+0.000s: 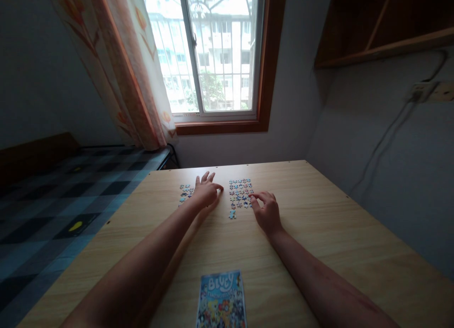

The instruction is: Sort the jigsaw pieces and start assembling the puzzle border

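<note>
Small jigsaw pieces lie on a wooden table (319, 233) in two groups. One group of loose pieces (240, 194) is laid out in rows at the middle; a smaller cluster (185, 193) lies to the left. My left hand (205, 191) rests between the two groups, fingers spread, its fingertips by the left edge of the middle rows. My right hand (266, 210) sits at the right edge of those rows, fingers curled, thumb and forefinger close together over a piece. Whether it grips a piece is too small to see.
A printed puzzle picture card (221, 299) lies near the table's front edge. A bed with a checked cover (64, 200) stands to the left. A window and curtain (142, 82) are behind the table, a wall shelf (383, 25) at the upper right.
</note>
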Demonstrator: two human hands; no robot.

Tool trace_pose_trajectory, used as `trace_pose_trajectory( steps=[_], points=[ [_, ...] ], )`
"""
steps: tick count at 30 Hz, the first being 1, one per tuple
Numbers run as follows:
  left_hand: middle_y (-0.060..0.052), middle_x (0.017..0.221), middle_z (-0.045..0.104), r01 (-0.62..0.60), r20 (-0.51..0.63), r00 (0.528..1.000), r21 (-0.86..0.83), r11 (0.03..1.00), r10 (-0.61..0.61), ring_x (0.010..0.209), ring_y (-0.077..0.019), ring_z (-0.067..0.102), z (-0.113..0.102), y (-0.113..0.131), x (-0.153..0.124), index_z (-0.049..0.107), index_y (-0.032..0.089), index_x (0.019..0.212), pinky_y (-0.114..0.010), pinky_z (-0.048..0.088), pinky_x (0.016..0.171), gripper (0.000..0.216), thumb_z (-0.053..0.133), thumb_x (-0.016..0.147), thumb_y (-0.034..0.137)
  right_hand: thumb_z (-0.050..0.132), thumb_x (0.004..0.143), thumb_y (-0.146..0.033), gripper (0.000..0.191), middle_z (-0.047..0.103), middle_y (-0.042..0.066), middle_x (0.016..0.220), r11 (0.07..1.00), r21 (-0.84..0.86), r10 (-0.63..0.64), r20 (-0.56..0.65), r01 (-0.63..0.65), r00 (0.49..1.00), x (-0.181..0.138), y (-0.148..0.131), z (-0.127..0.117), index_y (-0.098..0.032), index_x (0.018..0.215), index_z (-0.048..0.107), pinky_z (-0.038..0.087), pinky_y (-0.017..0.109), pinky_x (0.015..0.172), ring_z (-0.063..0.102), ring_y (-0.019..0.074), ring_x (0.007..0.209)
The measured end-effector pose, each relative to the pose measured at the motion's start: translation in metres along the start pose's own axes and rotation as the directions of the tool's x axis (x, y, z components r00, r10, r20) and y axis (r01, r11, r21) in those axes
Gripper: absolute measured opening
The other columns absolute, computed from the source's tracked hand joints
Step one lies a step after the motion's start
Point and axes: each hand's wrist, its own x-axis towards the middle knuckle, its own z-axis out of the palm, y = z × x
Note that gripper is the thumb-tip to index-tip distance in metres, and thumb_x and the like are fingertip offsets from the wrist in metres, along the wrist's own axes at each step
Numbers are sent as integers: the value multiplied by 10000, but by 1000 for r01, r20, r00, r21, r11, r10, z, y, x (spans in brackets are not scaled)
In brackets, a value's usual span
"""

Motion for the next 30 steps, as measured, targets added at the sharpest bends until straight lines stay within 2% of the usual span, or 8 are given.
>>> trace_pose_trajectory(
  steps=[6, 10, 12, 15, 17, 20, 25, 30],
  points=[
    [-16, 1589, 366, -207, 18, 978, -10, 978, 207, 1507, -361, 154, -21, -9, -45, 785, 351, 959, -712, 49, 1140, 153, 695, 836, 333, 554, 893, -269, 209, 733, 79, 879, 1000, -3, 6, -4, -6, 1000, -1, 1, 1, -203, 847, 746, 451, 389, 858, 601, 248, 894],
    [3, 1578, 386, -318, 32, 947, -75, 945, 321, 1501, -354, 187, -28, -6, -80, 789, 370, 898, -705, 54, 1146, 118, 778, 780, 376, 550, 896, -265, 210, 729, 77, 879, 1000, -20, -11, -4, 11, 1000, -1, -1, 1, -206, 852, 747, 451, 388, 859, 597, 248, 893],
    [18, 1563, 411, -374, 39, 924, -123, 919, 381, 1480, -339, 254, -32, 1, -91, 789, 371, 877, -672, 118, 1162, 132, 799, 762, 305, 547, 898, -261, 211, 728, 73, 874, 999, -26, -25, -4, 25, 1000, -1, -3, 0, -206, 850, 746, 451, 386, 854, 596, 247, 888],
    [9, 1448, 552, -435, 14, 894, -205, 877, 447, 1354, -287, 457, -34, 11, -99, 786, 343, 859, -545, 337, 1124, 185, 756, 782, 178, 546, 904, -264, 213, 727, 68, 866, 998, -32, -50, 2, 50, 999, -2, -6, -1, -204, 856, 745, 452, 384, 850, 594, 245, 881],
    [-11, 1273, 673, -432, -32, 899, -232, 872, 437, 1185, -238, 584, -33, 16, -102, 776, 313, 899, -448, 446, 1041, 227, 685, 820, 120, 543, 908, -268, 217, 729, 65, 868, 997, -38, -65, 11, 65, 998, -2, -7, -2, -206, 862, 746, 453, 387, 853, 594, 242, 877],
    [-31, 1070, 734, -329, -51, 944, -223, 918, 326, 990, -207, 656, -28, 18, -104, 760, 268, 979, -367, 508, 925, 240, 623, 847, 122, 540, 910, -267, 220, 731, 63, 864, 996, -46, -80, 33, 82, 996, -3, -8, -2, -212, 868, 748, 459, 390, 853, 599, 243, 877],
    [-48, 1001, 736, -206, 55, 974, -193, 959, 220, 815, -197, 673, -27, 21, -106, 765, 237, 965, -310, 516, 757, 197, 647, 833, 324, 557, 903, -240, 202, 741, 62, 847, 992, -25, -124, 78, 126, 989, -5, -11, -1, -214, 882, 757, 474, 383, 851, 615, 243, 885],
    [-22, 919, 723, -192, 79, 974, -207, 959, 212, 717, -167, 642, -27, 23, -105, 765, 251, 811, -291, 486, 711, 126, 654, 810, 311, 581, 897, -221, 187, 744, 59, 862, 988, -19, -147, 164, 152, 976, -7, -16, -2, -228, 884, 767, 486, 382, 853, 622, 237, 893]
  ],
)
